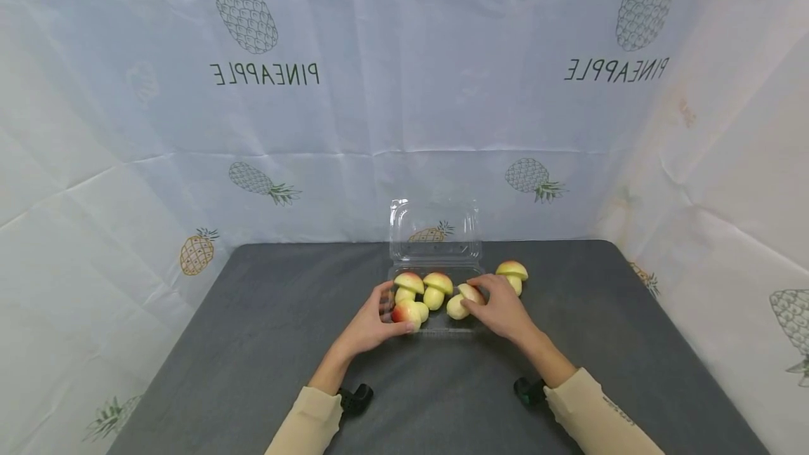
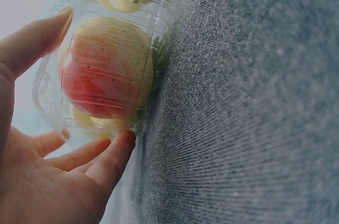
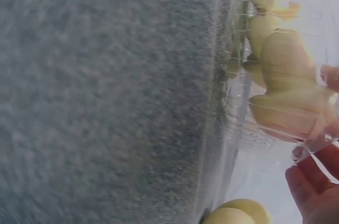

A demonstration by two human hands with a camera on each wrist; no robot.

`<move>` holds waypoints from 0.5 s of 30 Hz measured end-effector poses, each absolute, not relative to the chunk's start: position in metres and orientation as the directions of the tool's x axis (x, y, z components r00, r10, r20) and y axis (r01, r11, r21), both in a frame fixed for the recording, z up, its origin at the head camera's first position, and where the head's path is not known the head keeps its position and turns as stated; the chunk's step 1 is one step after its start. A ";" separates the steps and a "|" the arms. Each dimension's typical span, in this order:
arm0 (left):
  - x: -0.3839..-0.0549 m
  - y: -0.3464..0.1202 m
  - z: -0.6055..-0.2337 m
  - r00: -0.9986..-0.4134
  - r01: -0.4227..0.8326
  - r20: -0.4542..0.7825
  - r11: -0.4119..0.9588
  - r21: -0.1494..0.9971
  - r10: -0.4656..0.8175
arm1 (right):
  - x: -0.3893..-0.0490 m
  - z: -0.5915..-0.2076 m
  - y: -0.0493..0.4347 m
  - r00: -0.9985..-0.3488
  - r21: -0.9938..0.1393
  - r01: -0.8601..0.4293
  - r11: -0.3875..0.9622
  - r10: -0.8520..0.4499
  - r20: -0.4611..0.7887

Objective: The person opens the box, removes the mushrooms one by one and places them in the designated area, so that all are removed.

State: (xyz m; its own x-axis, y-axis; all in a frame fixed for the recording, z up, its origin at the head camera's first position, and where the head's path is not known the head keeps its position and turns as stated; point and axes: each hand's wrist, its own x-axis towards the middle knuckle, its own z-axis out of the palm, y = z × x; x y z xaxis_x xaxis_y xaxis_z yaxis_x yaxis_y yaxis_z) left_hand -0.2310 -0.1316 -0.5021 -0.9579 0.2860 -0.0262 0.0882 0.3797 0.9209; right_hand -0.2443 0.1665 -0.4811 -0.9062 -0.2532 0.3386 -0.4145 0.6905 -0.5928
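A clear plastic clamshell box (image 1: 445, 332) lies with its lid (image 1: 436, 230) raised at the back, several yellow toy mushrooms inside. My left hand (image 1: 373, 321) holds the box's left end, thumb at the front rim and fingers against the side wall. Close by it, a red-capped mushroom (image 2: 106, 70) shows through the plastic. At the box's right end my right hand (image 1: 502, 307) pinches a mushroom (image 1: 456, 307) by its cap; this mushroom lies stem to the left. Two mushrooms, one (image 1: 408, 285) at the left and one (image 1: 437, 290) beside it, stand caps up along the back.
Another mushroom (image 1: 513, 274) stands on the dark grey table (image 1: 291, 314), outside the box and just behind my right hand. White pineapple-printed cloth (image 1: 404, 90) hangs behind the table and along both sides. A dark wrist device (image 1: 357, 399) sits on each wrist.
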 end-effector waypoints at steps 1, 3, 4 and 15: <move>-0.231 -0.132 -0.502 -0.958 0.085 -0.029 0.379 0.921 0.286 | -0.244 -0.480 0.167 -0.907 -0.597 -0.413 0.688 -0.252 0.337; -0.232 -0.132 -0.503 -0.957 0.083 -0.032 0.378 0.922 0.288 | -0.243 -0.477 0.168 -0.909 -0.601 -0.410 0.686 -0.250 0.334; -0.232 -0.132 -0.503 -0.957 0.084 -0.031 0.376 0.923 0.290 | -0.243 -0.476 0.168 -0.910 -0.603 -0.406 0.687 -0.248 0.331; -0.232 -0.134 -0.504 -0.954 0.092 -0.026 0.375 0.923 0.299 | -0.237 -0.462 0.171 -0.899 -0.654 -0.434 0.620 -0.248 0.361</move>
State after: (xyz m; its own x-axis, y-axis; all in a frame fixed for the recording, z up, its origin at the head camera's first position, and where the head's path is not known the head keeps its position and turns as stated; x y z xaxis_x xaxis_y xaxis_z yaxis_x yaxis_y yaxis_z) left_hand -0.2322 -0.1337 -0.5036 -0.9540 0.2987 -0.0263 0.0919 0.3746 0.9226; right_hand -0.2368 0.1708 -0.4619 -0.8989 -0.2481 0.3612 -0.4338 0.6197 -0.6540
